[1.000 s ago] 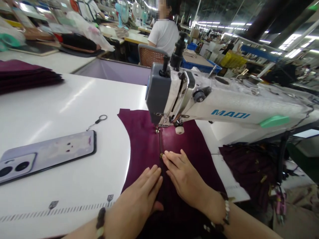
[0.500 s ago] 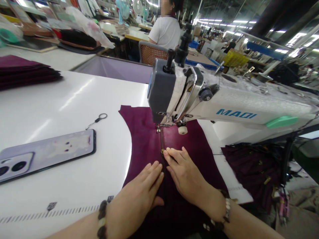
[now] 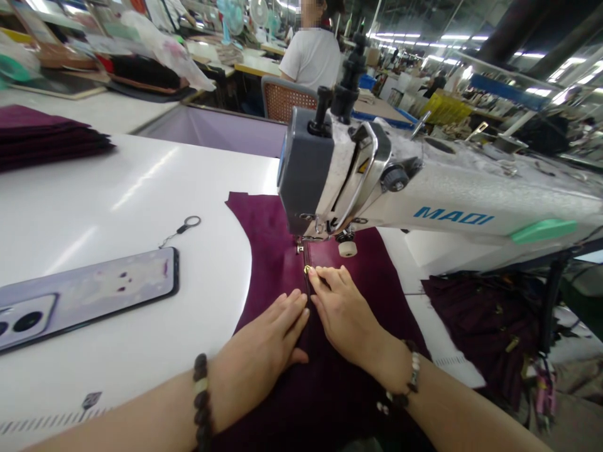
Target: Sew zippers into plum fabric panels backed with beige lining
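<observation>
A dark purple fabric or leather piece (image 3: 268, 232) lies flat beneath the head of the sewing machine (image 3: 306, 169). A zipper runs down its middle, and the presser foot (image 3: 300, 248) sits at the zipper's far end. My left hand (image 3: 264, 345) rests flat on the piece left of the zipper, fingers stretched forward. My right hand (image 3: 348, 320) lies flat on the other side, its fingertips touching the brass zipper pull (image 3: 307, 269). Part of the zipper is hidden by the fingers.
A phone (image 3: 117, 282) with a ring strap lies on the white table (image 3: 141, 194) to the left. Stacked purple pieces (image 3: 42, 138) sit at the far left. More purple pieces with zippers (image 3: 480, 326) lie at right. Ahead, a person (image 3: 313, 59) sits on a chair.
Both hands and the purple piece have moved slightly forward toward the machine head. The zipper pull is now nearer the presser foot.
</observation>
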### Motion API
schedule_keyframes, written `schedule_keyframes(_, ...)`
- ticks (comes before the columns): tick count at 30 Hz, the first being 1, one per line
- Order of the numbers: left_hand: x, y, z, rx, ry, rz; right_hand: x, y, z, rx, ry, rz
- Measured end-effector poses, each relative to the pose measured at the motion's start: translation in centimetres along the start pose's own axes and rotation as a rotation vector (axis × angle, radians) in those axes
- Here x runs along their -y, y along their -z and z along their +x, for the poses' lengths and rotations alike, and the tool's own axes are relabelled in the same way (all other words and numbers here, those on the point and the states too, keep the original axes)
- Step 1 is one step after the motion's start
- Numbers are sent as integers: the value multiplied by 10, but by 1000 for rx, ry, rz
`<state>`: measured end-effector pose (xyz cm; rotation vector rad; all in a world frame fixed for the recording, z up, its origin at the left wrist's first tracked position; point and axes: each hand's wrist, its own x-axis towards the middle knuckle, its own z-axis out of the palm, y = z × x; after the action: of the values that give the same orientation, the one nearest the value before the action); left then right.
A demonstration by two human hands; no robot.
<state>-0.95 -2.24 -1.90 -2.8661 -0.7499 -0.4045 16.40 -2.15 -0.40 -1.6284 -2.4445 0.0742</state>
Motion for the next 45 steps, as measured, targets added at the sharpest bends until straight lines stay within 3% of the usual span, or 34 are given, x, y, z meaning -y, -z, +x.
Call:
schedule_keyframes(13,27,-2,16,32,-4,2,-8,-3,29,2,-41,-40)
schedule_keyframes(19,37,-1,24,38,-1,-3,-12,-1,40,-19,4,-72)
schedule_keyframes(25,41,-1,30,52,9,3,-21,-1,49,-48,17,28)
schedule_keyframes(30,40,-1,24,62,7,4,-17,8,33,-44,-46,96)
schedule_keyframes(36,21,10,2,71,17,-29,-1,9,-6,94,-42,34)
schedule_keyframes(45,7,8,-5,25,19,-116,-10,7,-7,84,19,32)
